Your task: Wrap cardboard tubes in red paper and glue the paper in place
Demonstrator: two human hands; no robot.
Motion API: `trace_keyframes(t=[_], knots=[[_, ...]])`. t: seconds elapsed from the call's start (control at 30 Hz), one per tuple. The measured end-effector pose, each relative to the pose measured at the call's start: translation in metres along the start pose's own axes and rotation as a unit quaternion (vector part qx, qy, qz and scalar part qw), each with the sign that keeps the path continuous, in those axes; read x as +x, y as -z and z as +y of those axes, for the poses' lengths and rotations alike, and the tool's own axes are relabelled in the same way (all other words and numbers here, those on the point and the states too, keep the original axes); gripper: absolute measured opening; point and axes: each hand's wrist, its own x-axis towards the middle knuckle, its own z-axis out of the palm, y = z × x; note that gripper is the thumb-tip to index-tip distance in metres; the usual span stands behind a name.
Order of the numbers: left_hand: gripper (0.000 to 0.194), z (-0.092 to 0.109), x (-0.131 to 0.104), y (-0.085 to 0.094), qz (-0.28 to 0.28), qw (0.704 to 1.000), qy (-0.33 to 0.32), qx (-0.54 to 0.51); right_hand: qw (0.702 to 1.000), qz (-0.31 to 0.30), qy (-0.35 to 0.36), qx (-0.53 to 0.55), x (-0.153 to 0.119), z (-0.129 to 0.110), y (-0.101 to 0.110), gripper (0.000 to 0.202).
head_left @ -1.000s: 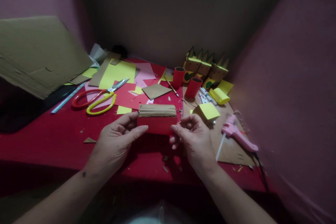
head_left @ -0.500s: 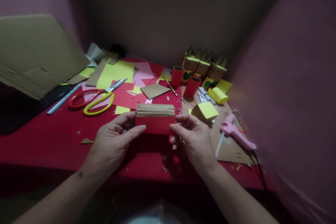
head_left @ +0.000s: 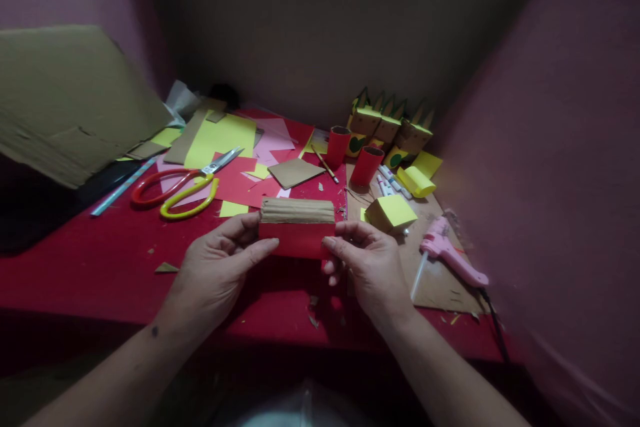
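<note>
Between my two hands is a cardboard piece [head_left: 298, 230], its front covered in red paper and its ridged brown top bare. My left hand [head_left: 220, 267] grips its left end, thumb on the red face and fingers behind. At the right end, my right hand [head_left: 367, 260] pinches it between thumb and fingers. The piece is held above the red tabletop [head_left: 100, 280]. Just beyond it lie a flat cardboard square [head_left: 296, 173] and a yellow paper scrap [head_left: 233, 209]. To the right stands a yellow-topped block [head_left: 393, 213].
Scissors [head_left: 190, 187] with red and yellow handles lie at left, near a large cardboard sheet [head_left: 75, 100]. Two red tubes [head_left: 367, 168] stand at the back. A pink glue gun [head_left: 453, 250], several markers [head_left: 393, 181] and yellow-brown cardboard figures [head_left: 390, 123] are on the right.
Almost nothing differs. The whole view has shifted very slightly; both hands keep the same hold on the cardboard piece.
</note>
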Motion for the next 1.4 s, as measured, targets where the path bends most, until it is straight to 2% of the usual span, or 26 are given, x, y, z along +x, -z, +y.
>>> trace_keyframes(t=[0.37, 0.53, 0.8, 0.93, 1.1, 1.27, 1.4], knots=[[0.032, -0.003, 0.002, 0.001, -0.033, 0.999, -0.038, -0.001, 1.0, 0.008, -0.01, -0.006, 0.0, -0.001, 0.0, 0.032], [0.031, -0.002, 0.002, 0.001, -0.036, 0.999, -0.036, -0.002, 1.0, 0.011, -0.014, -0.007, 0.0, 0.0, 0.001, 0.03], [0.035, 0.007, -0.004, -0.006, 0.008, 1.0, 0.002, -0.003, 1.0, 0.006, -0.015, -0.012, 0.0, 0.0, 0.001, 0.027], [0.037, 0.008, -0.002, -0.009, 0.048, 0.999, 0.005, 0.018, 0.999, 0.006, -0.019, -0.025, -0.002, -0.001, 0.0, 0.025], [0.034, 0.009, -0.001, -0.013, 0.062, 0.998, 0.008, 0.017, 0.999, -0.004, -0.025, -0.04, -0.004, -0.002, 0.0, 0.024], [0.034, 0.01, -0.002, -0.014, 0.075, 0.997, 0.01, 0.022, 0.995, -0.008, 0.018, -0.096, -0.003, 0.001, 0.005, 0.022], [0.034, 0.009, -0.002, -0.014, 0.06, 0.998, 0.014, 0.022, 0.989, -0.015, 0.07, -0.133, -0.003, 0.0, 0.007, 0.027]])
